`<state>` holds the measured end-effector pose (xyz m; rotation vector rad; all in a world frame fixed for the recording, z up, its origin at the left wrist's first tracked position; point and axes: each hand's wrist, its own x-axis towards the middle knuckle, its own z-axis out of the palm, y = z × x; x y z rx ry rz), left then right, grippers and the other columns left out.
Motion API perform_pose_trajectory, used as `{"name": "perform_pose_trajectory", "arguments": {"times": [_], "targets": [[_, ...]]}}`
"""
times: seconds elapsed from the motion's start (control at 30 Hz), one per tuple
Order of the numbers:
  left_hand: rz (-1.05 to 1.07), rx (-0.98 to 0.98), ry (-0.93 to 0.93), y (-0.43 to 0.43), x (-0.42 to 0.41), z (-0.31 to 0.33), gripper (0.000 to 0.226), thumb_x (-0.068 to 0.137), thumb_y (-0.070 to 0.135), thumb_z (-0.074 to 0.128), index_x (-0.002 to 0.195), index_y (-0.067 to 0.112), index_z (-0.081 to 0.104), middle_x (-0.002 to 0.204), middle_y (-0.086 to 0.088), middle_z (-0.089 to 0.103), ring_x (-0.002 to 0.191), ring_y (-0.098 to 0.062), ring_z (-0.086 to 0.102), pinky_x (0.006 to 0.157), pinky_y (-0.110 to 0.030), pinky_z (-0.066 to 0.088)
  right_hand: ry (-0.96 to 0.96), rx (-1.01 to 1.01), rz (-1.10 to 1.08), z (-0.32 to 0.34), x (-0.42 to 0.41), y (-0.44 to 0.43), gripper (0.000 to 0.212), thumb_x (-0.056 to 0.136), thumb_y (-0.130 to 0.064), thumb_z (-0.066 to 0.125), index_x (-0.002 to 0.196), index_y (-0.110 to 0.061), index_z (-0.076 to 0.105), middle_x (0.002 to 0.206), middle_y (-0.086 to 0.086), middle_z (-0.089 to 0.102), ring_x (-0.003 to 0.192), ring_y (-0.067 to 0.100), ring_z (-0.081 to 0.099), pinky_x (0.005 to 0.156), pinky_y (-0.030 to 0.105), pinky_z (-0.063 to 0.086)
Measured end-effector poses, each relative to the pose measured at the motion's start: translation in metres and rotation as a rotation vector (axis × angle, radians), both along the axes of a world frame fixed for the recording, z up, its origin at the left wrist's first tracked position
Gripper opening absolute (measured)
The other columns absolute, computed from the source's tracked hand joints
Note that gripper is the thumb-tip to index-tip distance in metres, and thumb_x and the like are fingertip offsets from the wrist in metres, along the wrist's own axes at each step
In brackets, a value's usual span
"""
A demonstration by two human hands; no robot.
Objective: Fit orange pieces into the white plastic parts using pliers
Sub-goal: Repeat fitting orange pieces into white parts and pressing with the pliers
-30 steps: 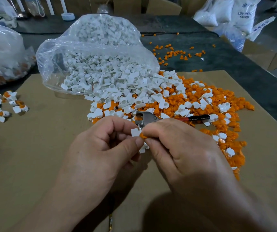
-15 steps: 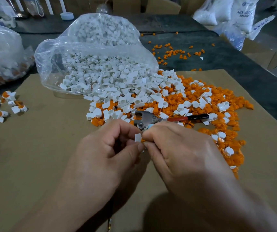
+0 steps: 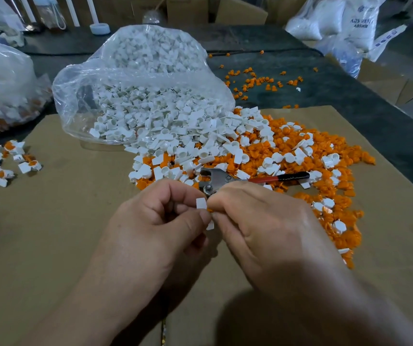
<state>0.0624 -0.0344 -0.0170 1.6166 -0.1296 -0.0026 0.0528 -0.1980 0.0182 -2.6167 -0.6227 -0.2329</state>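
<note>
Where the dark desk [image 3: 350,96] fills the upper half of the frame, a cardboard sheet [image 3: 63,221] covers its near part across the whole lower frame. At upper centre a clear bag [image 3: 138,78] lies on its side, mouth toward the viewer, spilling white parts [image 3: 175,136] onto the cardboard. They mix with a spread of orange pieces [image 3: 337,221] that runs down the right side. A second bag [image 3: 0,83] sits at the upper left, and below it, along the left edge, lies a scatter of fitted parts [image 3: 13,161], white with orange showing.

Both hands meet at centre frame over bare cardboard. The left hand [image 3: 150,236] pinches a white part [image 3: 201,203] between thumb and forefinger, its other fingers curled. The right hand [image 3: 270,226] has thumb and forefinger closed on an orange piece [image 3: 210,209], only a sliver of it visible, touching the white part. The pliers [image 3: 225,179] lie on the pile just behind the knuckles, metal head toward the hands, red and black handle pointing right, gripped by neither hand.
</note>
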Motion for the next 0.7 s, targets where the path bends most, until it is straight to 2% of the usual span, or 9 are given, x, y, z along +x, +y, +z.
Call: {"name": "perform_pose_trajectory", "arguments": {"times": [0.07, 0.17, 0.27, 0.3, 0.37, 0.43, 0.5, 0.6, 0.7], "targets": [[0.012, 0.005, 0.019, 0.000, 0.000, 0.002, 0.033, 0.057, 0.039, 0.081, 0.086, 0.027, 0.075, 0.064, -0.006, 0.068, 0.054, -0.018, 0.067, 0.051, -0.023, 0.052, 0.055, 0.001, 0.011, 0.001, -0.001, -0.002, 0.021, 0.093, -0.017, 0.060, 0.113, -0.023, 0.061, 0.102, -0.009, 0.059, 0.088, 0.008, 0.054, 0.073, 0.028, 0.049], [0.014, -0.039, 0.036, 0.001, 0.003, 0.003, 0.032, 0.058, 0.036, 0.080, 0.086, 0.023, 0.074, 0.063, -0.009, 0.067, 0.053, -0.019, 0.065, 0.051, -0.029, 0.055, -0.005, 0.047, -0.024, -0.003, -0.005, -0.009, 0.022, 0.096, -0.026, 0.054, 0.117, -0.026, 0.059, 0.109, -0.012, 0.058, 0.096, 0.006, 0.054, 0.079, 0.024, 0.049], [-0.034, -0.159, 0.107, 0.004, 0.005, 0.000, 0.030, 0.065, 0.029, 0.081, 0.093, 0.019, 0.074, 0.065, -0.013, 0.065, 0.053, -0.022, 0.062, 0.062, -0.057, 0.060, -0.103, 0.039, -0.133, -0.003, -0.002, -0.017, 0.027, 0.095, -0.031, 0.051, 0.121, -0.026, 0.057, 0.117, -0.012, 0.056, 0.106, 0.005, 0.049, 0.086, 0.014, 0.037], [-0.053, -0.198, 0.135, 0.005, 0.005, -0.002, 0.033, 0.066, 0.029, 0.081, 0.097, 0.019, 0.075, 0.067, -0.012, 0.065, 0.055, -0.022, 0.062, 0.067, -0.058, 0.059, -0.136, 0.007, -0.164, -0.003, 0.001, -0.020, 0.030, 0.094, -0.032, 0.051, 0.122, -0.025, 0.057, 0.117, -0.010, 0.056, 0.108, 0.008, 0.048, 0.088, 0.014, 0.033], [-0.082, -0.225, 0.167, 0.007, 0.006, -0.003, 0.038, 0.065, 0.030, 0.083, 0.100, 0.019, 0.076, 0.070, -0.011, 0.066, 0.061, -0.023, 0.063, 0.068, -0.044, 0.056, -0.121, -0.080, -0.232, -0.001, 0.007, -0.027, 0.042, 0.090, -0.040, 0.050, 0.129, -0.023, 0.051, 0.125, -0.005, 0.053, 0.118, 0.016, 0.045, 0.097, 0.023, 0.030], [-0.103, -0.226, 0.182, 0.009, 0.007, -0.002, 0.035, 0.065, 0.029, 0.084, 0.098, 0.019, 0.076, 0.070, -0.011, 0.067, 0.062, -0.023, 0.064, 0.060, -0.033, 0.053, 0.026, -0.217, -0.293, -0.001, 0.011, -0.033, 0.058, 0.089, -0.053, 0.043, 0.142, -0.030, 0.030, 0.142, -0.004, 0.036, 0.133, 0.019, 0.030, 0.108, 0.037, 0.030], [-0.103, -0.211, 0.189, 0.011, 0.007, -0.002, 0.028, 0.067, 0.024, 0.084, 0.094, 0.020, 0.076, 0.069, -0.009, 0.068, 0.061, -0.019, 0.066, 0.055, -0.026, 0.053, 0.138, -0.332, -0.296, -0.003, 0.013, -0.040, 0.070, 0.086, -0.062, 0.038, 0.145, -0.036, 0.009, 0.150, -0.005, 0.020, 0.139, 0.017, 0.017, 0.114, 0.042, 0.025], [-0.084, -0.215, 0.197, 0.012, 0.009, -0.001, 0.016, 0.070, 0.019, 0.078, 0.086, 0.022, 0.076, 0.068, -0.008, 0.069, 0.059, -0.017, 0.066, 0.051, -0.023, 0.053, 0.151, -0.423, -0.265, -0.005, 0.013, -0.044, 0.069, 0.087, -0.065, 0.033, 0.144, -0.036, 0.008, 0.150, -0.007, 0.018, 0.138, 0.016, 0.015, 0.112, 0.038, 0.020], [-0.052, -0.227, 0.203, 0.012, 0.009, 0.002, 0.012, 0.069, 0.017, 0.075, 0.079, 0.023, 0.076, 0.065, -0.008, 0.068, 0.056, -0.017, 0.063, 0.048, -0.022, 0.051, 0.148, -0.467, -0.270, -0.004, 0.015, -0.044, 0.067, 0.085, -0.064, 0.032, 0.144, -0.037, 0.012, 0.150, -0.009, 0.023, 0.136, 0.017, 0.019, 0.109, 0.041, 0.024]]}}
